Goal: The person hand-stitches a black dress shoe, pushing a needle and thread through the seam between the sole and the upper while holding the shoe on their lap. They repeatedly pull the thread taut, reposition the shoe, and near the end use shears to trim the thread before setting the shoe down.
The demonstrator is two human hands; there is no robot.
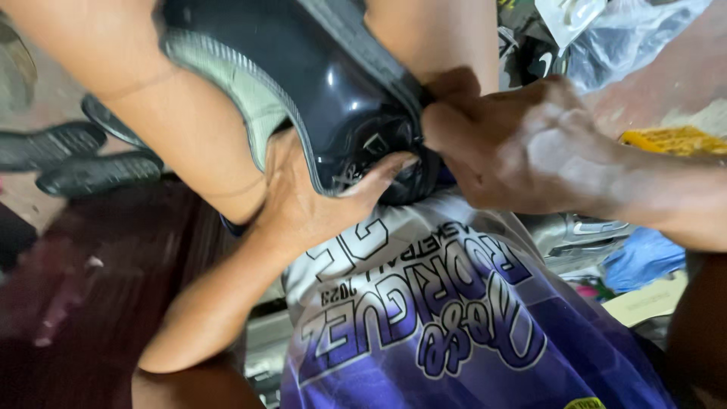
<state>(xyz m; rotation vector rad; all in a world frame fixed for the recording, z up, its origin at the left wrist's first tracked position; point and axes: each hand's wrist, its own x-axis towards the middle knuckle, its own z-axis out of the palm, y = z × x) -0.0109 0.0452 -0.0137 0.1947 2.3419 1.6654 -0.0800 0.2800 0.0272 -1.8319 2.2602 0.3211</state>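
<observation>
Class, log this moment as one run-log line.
left hand: cups dark shoe from below | right hand: pinches shoe's edge | shoe: gripped between knees | loose soles: floor, left

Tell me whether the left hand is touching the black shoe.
Touching. The head view shows the left hand pressed against the black shoe, thumb lying across its glossy end.

Glossy black shoe (pixel 333 83), pale grey ribbed sole edge, tilted, gripped between knees

Glossy black shoe (pixel 333 83) with grey ribbed sole, purple-and-white lettered shirt (pixel 454 326), yellow pad (pixel 674 140)
</observation>
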